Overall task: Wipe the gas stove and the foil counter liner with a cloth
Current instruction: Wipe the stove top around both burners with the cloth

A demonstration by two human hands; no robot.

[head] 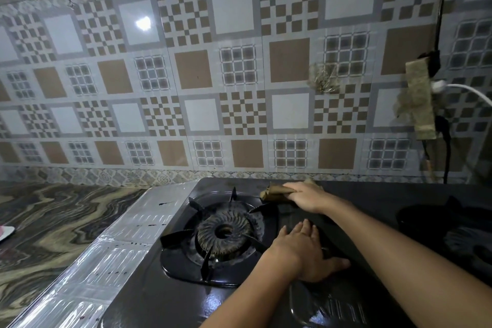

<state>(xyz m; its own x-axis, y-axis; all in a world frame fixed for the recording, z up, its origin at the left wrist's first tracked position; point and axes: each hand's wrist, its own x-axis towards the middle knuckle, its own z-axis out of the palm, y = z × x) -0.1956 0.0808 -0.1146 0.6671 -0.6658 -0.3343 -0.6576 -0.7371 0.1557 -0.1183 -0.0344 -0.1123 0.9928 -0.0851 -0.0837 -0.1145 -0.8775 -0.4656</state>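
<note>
1. Right hand (306,198) is out at the far edge of the black glass-topped gas stove (354,196), fingers curled tight around a bunched brown cloth (277,192) and pressing it down on the stove top just behind the left burner.
2. Left hand (306,253) lies flat, palm down, fingers straight and close together, thumb out to the right, resting on the stove surface right beside the burner; it grips nothing.
3. The two forearms cross: the right arm runs in from the lower right, over and beyond the left hand.
4. The cloth is a wadded roll, its long axis running left to right, the loose end poking left past the knuckles toward the tiled wall's base.
5. In the way: the round ridged grey burner ring (222,233) with its black pronged pan support (186,237) sits just left of both hands; one prong reaches close to the cloth.
6. The stove's long side runs left to right along the patterned brown-and-white tiled wall (213,74); a second burner (452,224) sits dim at far right.
7. The shiny embossed silver foil counter liner (127,234) borders the stove's left edge, dotted with dark specks, apart from both hands.
8. Beyond it, a swirled marble-pattern countertop (53,221).
9. On the wall at right, a taped-up socket strip (419,98) with a white plug and cable (463,89).
</note>
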